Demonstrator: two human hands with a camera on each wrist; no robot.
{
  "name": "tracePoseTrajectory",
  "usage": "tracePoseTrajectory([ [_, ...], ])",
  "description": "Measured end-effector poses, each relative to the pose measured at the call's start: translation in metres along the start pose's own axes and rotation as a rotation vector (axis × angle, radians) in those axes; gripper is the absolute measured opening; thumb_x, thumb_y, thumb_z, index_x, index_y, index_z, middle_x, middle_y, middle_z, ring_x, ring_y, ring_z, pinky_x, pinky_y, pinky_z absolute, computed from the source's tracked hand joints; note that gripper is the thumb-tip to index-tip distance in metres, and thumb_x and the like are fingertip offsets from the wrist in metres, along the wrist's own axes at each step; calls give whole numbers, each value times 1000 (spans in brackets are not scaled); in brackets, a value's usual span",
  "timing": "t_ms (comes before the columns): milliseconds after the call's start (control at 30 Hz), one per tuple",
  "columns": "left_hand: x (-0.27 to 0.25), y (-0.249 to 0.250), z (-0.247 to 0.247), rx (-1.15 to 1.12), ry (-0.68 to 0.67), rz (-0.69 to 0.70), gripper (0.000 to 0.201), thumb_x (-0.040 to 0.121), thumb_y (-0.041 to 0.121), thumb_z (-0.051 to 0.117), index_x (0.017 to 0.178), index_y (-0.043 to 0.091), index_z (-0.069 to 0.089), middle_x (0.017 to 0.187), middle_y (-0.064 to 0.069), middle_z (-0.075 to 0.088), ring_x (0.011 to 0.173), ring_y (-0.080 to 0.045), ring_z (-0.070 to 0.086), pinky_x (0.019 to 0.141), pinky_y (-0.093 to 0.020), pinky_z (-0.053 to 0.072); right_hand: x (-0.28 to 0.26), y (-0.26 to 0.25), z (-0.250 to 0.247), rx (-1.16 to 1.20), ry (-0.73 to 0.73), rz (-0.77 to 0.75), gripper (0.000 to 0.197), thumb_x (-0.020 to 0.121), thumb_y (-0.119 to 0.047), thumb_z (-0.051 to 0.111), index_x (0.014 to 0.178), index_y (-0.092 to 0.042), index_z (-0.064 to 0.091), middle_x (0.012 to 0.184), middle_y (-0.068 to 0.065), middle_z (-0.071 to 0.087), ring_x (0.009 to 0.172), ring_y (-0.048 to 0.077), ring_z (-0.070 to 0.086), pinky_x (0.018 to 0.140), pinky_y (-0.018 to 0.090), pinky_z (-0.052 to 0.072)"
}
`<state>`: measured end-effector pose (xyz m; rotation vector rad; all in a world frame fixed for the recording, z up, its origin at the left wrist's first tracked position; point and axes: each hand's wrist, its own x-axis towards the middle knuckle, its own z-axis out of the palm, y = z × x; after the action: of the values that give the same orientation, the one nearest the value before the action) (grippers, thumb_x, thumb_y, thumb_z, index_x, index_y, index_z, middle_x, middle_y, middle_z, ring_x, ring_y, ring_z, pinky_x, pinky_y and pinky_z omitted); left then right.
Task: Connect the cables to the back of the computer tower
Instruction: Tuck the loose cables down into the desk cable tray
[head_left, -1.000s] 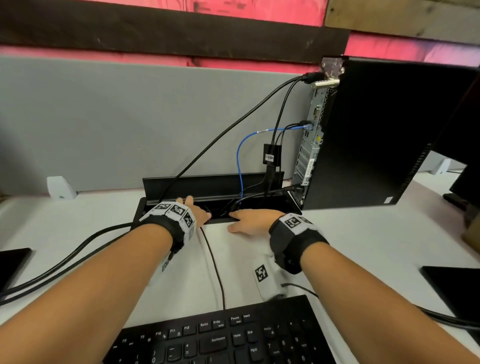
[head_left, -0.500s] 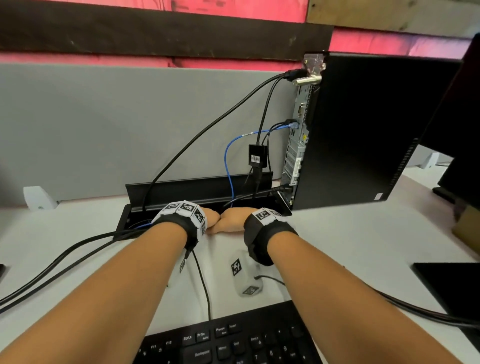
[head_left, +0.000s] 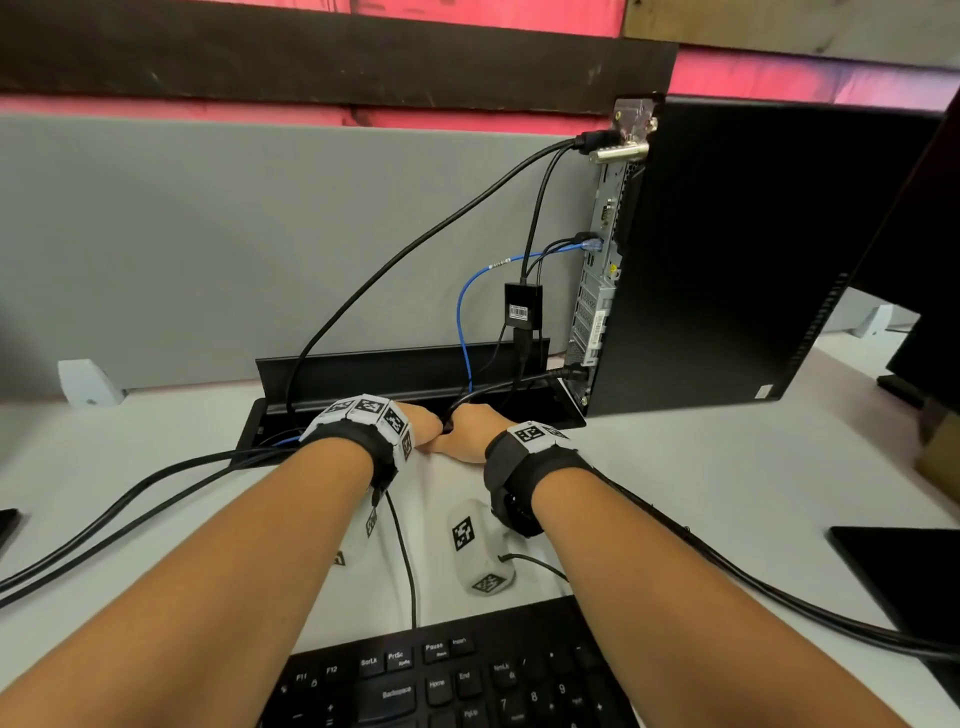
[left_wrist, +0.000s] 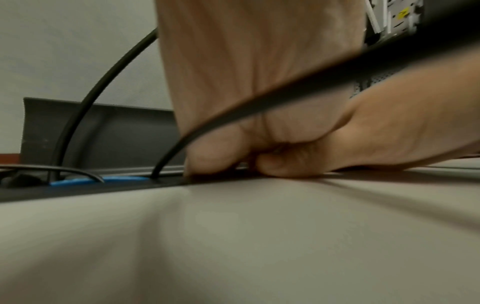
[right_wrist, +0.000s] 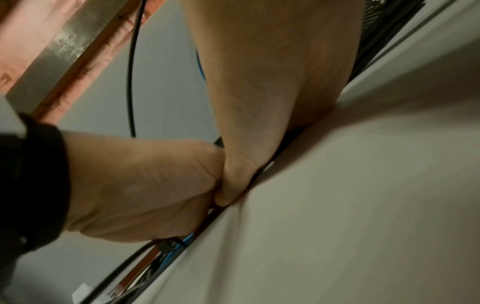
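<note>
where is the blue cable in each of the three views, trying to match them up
Head: the blue cable loops down left of the computer tower into the cable tray.
Left wrist: a short blue stretch lies low at the left, in the tray.
Right wrist: a blue sliver shows low in the middle, under the left hand.
Shared landmark: the black tray, where both hands meet.

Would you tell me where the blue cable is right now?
In the head view the blue cable loops from the computer tower rear panel down into the desk cable tray, just left of the tower.
</note>
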<state>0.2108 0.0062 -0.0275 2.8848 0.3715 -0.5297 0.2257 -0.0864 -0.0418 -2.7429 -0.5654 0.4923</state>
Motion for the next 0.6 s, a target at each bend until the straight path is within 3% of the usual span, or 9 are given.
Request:
tracePoseTrajectory([
  [100, -4, -4, 2, 15, 65, -49, 46, 100, 29, 35, 141, 8, 36, 145, -15, 39, 131, -31, 42, 108, -37, 33, -1, -5, 0, -102, -56, 20, 55, 96, -48, 44, 129, -6, 54, 129, 14, 59, 119, 30, 54, 98, 35, 42],
  [267, -10, -9, 2, -17, 88, 15, 36, 101, 19, 32, 131, 8, 50, 136, -9, 51, 127, -25, 48, 106, -33, 35, 3, -10, -5, -190, -95, 6, 60, 89, -58, 48, 131, -16, 56, 128, 7, 61, 116, 28, 57, 100, 38, 43],
  [467, -13, -10, -2, 85, 149, 111, 33, 96, 9, 45, 127, 9, 57, 127, -12, 57, 116, -27, 57, 99, -32, 47, -1, -10, -6, -159, -103, 19, 60, 89, -58, 47, 136, -21, 50, 135, 7, 56, 123, 28, 52, 102, 39, 39],
  [533, -12, -12, 0, 57, 192, 133, 32, 95, 8, 46, 125, 10, 55, 121, -13, 60, 106, -27, 61, 91, -34, 50, -4, -8, -5, -122, -112, 19, 63, 91, -56, 48, 141, -18, 44, 142, 10, 48, 133, 30, 41, 107, 41, 34],
  [600, -13, -14, 0, 44, 208, 110, 26, 95, 10, 46, 119, 8, 55, 115, -14, 61, 94, -26, 61, 85, -34, 51, -2, -3, 0, -44, -66, 9, 66, 85, -58, 55, 134, -14, 51, 139, 12, 48, 132, 30, 40, 108, 42, 38],
])
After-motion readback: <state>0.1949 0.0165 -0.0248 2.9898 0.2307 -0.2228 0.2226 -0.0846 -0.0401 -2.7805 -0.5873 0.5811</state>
